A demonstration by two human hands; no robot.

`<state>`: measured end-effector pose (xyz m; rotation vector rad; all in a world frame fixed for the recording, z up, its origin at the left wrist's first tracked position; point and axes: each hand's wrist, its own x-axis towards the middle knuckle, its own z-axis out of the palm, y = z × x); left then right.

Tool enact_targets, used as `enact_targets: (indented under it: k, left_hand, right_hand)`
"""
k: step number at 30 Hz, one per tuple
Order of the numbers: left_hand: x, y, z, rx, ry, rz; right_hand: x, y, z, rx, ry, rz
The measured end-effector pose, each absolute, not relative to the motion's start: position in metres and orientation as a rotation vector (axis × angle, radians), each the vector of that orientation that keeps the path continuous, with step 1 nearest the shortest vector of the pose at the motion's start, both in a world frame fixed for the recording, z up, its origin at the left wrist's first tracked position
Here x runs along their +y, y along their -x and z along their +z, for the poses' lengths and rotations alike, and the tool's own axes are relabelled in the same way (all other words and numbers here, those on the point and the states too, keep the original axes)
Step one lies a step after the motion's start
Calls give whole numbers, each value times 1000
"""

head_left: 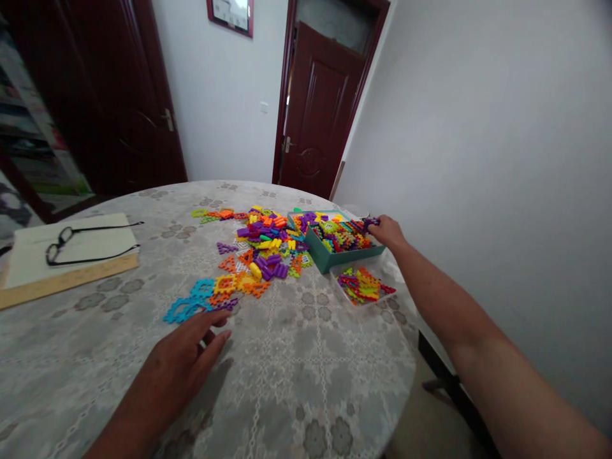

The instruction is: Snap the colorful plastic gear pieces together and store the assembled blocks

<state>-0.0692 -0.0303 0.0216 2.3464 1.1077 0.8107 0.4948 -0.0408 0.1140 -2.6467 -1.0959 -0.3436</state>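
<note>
My left hand (179, 357) rests low over the near left of the table, thumb and fingers apart, holding nothing. Just beyond its fingertips lie blue toothed interlocking pieces (184, 309) and orange ones (225, 284). Stretched far out, my right hand (389, 233) is closed on dark purple interlocking pieces (370, 223) at the far right end of a green box (329, 258). Rows of colourful toothed pieces (337, 236) fill that box. How many pieces the right fingers grip is hard to make out.
A clear plastic tray (351, 298) of red, orange and green pieces stands before the box. Purple and yellow tube pieces (268, 239) are heaped left of it. Black glasses (60, 245) and a wooden ruler (71, 277) lie on paper at left. The round table's edge curves right, near the wall.
</note>
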Motion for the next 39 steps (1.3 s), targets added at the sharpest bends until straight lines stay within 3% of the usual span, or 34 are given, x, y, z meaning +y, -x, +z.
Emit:
enact_targets:
  k: [7, 13, 17, 21, 30, 39]
  left_hand:
    - [-30, 70, 24, 1162, -2332, 753]
    - [-28, 76, 30, 1288, -2323, 816]
    - [-25, 85, 34, 1508, -2284, 926]
    - [-25, 93, 31, 1617, -2323, 996]
    - [-19, 96, 12, 1847, -2343, 577]
    - [-16, 84, 11, 1699, -2463, 443]
  right_hand:
    - [-35, -522, 86, -1049, 2723, -254]
    - [-41, -513, 88, -1057, 2606, -443]
    - [-46, -482, 94, -1160, 2458, -573]
    - [-54, -411, 81, -1466, 2034, -611]
    - [-89, -208, 40, -2098, 1273, -14]
    - [-53, -138, -9, -2245, 1343, 110]
